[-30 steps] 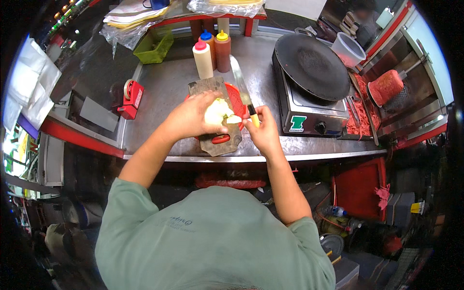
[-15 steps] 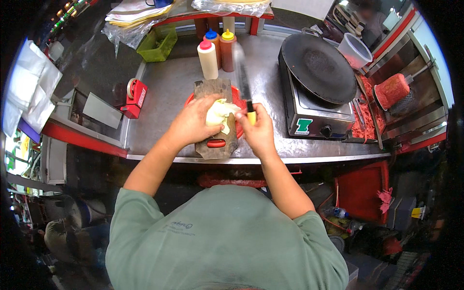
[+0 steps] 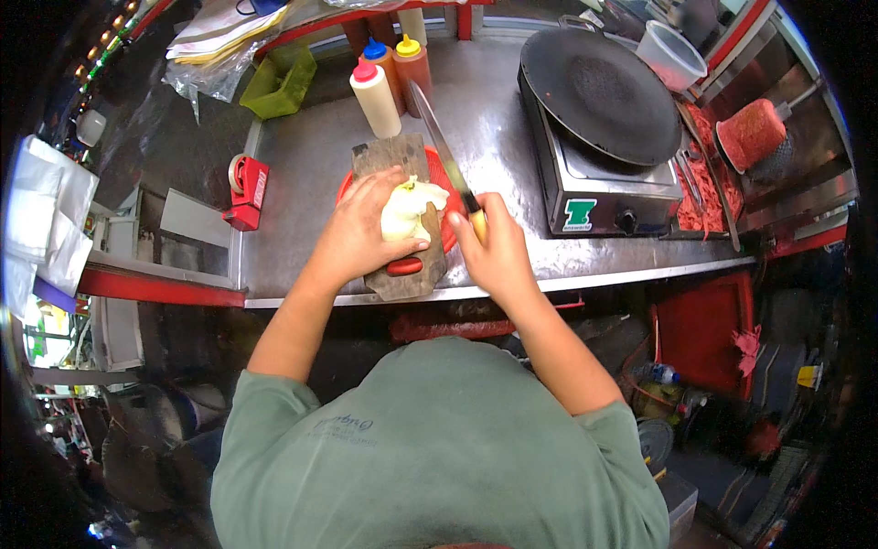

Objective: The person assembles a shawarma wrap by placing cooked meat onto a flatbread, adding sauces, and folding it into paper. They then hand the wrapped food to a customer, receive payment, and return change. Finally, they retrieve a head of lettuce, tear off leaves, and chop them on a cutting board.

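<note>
On a worn wooden cutting board (image 3: 389, 156) lies a pale piece of cabbage (image 3: 400, 222) with a loose, ruffled leaf on its right side. My left hand (image 3: 355, 229) is wrapped around the cabbage from the left, thumb at its near side. A kitchen knife (image 3: 443, 143) with a yellow and black handle is in my right hand (image 3: 498, 252), just right of the board. Its long blade points away and to the left, apart from the cabbage. Under the board sits a red plastic basket (image 3: 448, 238), mostly covered; red shows through the board's handle slot.
Several squeeze bottles (image 3: 376, 99) stand behind the board, with a green basket (image 3: 279, 84) to their left. A red tape dispenser (image 3: 247, 194) sits at the counter's left. Rightward, a black pan (image 3: 599, 96) rests on a gas stove (image 3: 604, 203), beside a clear tub (image 3: 670, 57).
The knife has tilted further left and its blade is no longer blurred. My right hand has drawn away from the cabbage's leaf. The whole view has shifted slightly.
</note>
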Action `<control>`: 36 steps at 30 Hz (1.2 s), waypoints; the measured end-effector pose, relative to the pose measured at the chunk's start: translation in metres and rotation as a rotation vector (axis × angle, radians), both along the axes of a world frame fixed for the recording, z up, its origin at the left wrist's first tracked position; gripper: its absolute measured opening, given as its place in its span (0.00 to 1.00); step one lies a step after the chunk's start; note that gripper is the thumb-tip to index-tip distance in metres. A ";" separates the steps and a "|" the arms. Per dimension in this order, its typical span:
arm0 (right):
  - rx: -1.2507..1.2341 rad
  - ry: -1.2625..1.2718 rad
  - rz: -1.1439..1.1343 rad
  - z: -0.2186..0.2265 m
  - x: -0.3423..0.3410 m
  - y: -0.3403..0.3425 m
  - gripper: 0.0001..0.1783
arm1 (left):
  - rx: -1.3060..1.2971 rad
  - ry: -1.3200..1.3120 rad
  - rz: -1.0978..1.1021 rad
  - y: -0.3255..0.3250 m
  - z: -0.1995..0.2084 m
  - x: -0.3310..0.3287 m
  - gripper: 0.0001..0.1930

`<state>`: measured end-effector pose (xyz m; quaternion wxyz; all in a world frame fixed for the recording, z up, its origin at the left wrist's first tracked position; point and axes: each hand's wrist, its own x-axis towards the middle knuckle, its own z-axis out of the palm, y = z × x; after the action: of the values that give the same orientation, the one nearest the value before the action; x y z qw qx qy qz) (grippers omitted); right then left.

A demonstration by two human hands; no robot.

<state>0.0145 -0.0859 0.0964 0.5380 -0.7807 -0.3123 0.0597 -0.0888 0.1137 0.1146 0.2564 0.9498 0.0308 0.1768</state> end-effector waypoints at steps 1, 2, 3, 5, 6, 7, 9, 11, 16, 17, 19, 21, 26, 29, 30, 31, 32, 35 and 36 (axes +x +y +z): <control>0.013 -0.113 0.009 -0.004 0.006 0.008 0.19 | -0.007 -0.007 -0.016 0.001 0.000 0.000 0.44; 0.051 -0.251 -0.009 -0.007 0.013 0.017 0.20 | -0.043 -0.012 -0.027 0.002 0.000 0.000 0.44; -0.030 -0.194 0.040 -0.012 0.020 0.025 0.20 | -0.077 -0.013 -0.034 0.003 0.000 0.000 0.44; -0.109 -0.134 0.117 -0.016 0.033 0.038 0.20 | -0.122 -0.015 -0.029 0.004 0.000 0.000 0.44; -0.150 -0.082 0.114 -0.017 0.039 0.043 0.19 | -0.130 -0.016 -0.023 0.003 0.000 0.001 0.44; -0.177 -0.040 0.118 -0.016 0.043 0.046 0.17 | -0.141 0.004 -0.015 0.003 -0.001 0.000 0.44; -0.243 0.027 0.079 -0.012 0.048 0.050 0.16 | -0.160 0.026 0.006 0.001 -0.002 -0.001 0.45; -0.176 -0.065 0.067 -0.005 0.051 0.053 0.17 | -0.151 0.032 0.049 -0.003 -0.004 -0.004 0.45; -0.248 -0.093 0.272 0.002 0.062 0.073 0.15 | -0.014 -0.092 0.033 -0.006 -0.003 -0.007 0.42; -0.245 -0.100 0.273 0.001 0.066 0.078 0.14 | 0.012 -0.112 0.035 -0.006 -0.003 -0.006 0.40; -0.279 -0.075 0.283 -0.002 0.071 0.085 0.12 | 0.053 -0.150 0.049 -0.004 -0.003 -0.004 0.35; -0.315 0.029 0.352 -0.002 0.071 0.082 0.15 | 0.027 -0.074 0.049 -0.003 -0.003 -0.002 0.31; -0.112 -0.044 0.101 0.012 0.033 0.030 0.19 | 0.110 -0.039 0.084 -0.002 -0.004 0.001 0.22; -0.257 -0.073 0.084 0.018 0.000 -0.004 0.17 | 0.109 -0.086 0.112 -0.005 -0.006 0.004 0.17; -0.380 -0.040 0.101 0.019 -0.008 -0.011 0.17 | 0.118 -0.112 0.128 -0.006 -0.007 0.005 0.16; -0.355 -0.103 0.120 0.019 -0.014 -0.016 0.16 | 0.124 -0.132 0.146 -0.008 -0.008 0.005 0.15; -0.393 -0.125 0.124 0.020 -0.018 -0.018 0.16 | 0.130 -0.139 0.159 -0.009 -0.009 0.006 0.14; -0.527 -0.142 0.160 0.018 -0.020 -0.013 0.16 | 0.150 -0.111 0.126 -0.013 -0.011 0.006 0.12; -0.503 -0.161 0.156 0.017 -0.019 -0.009 0.16 | 0.159 -0.127 0.143 -0.014 -0.012 0.006 0.12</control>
<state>-0.0043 -0.0950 0.1137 0.2943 -0.8656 -0.3886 0.1147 -0.0825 0.1002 0.1029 0.1685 0.9494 0.0680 0.2561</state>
